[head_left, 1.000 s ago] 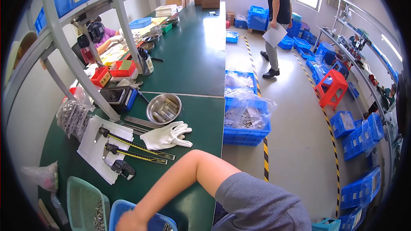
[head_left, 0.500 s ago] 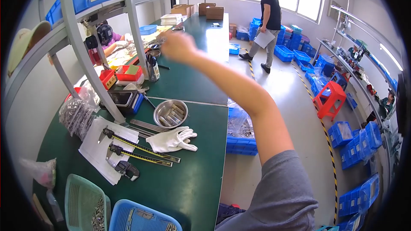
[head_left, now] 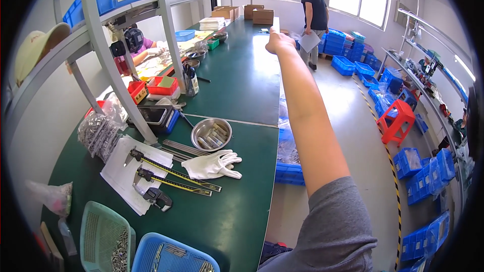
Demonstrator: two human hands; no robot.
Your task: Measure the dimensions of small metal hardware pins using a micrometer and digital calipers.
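My right arm stretches far forward over the right edge of the green workbench [head_left: 237, 90]. At its end my right hand [head_left: 280, 43] is raised, with one finger stretched forward and the others apparently curled; I see nothing held in it. My left hand is out of view. Nearer on the bench lie two digital calipers [head_left: 174, 170] and a micrometer [head_left: 158, 199] on white papers [head_left: 123, 171]. Beside them are a white glove [head_left: 209, 165], several thin metal rods [head_left: 182, 149] and a steel bowl [head_left: 195, 140] holding short cylindrical pieces.
A green basket [head_left: 91, 231] and a blue basket [head_left: 143, 252] with small metal parts stand at the near edge. A shelf post [head_left: 113, 65] rises at the left. Behind it a person works in gloves. Another person [head_left: 315, 12] holds paper beyond my hand. A red stool [head_left: 398, 121] stands right.
My right hand has swung from the bench's far left side to its right edge. The view has shifted slightly, and the standing person has moved farther off.
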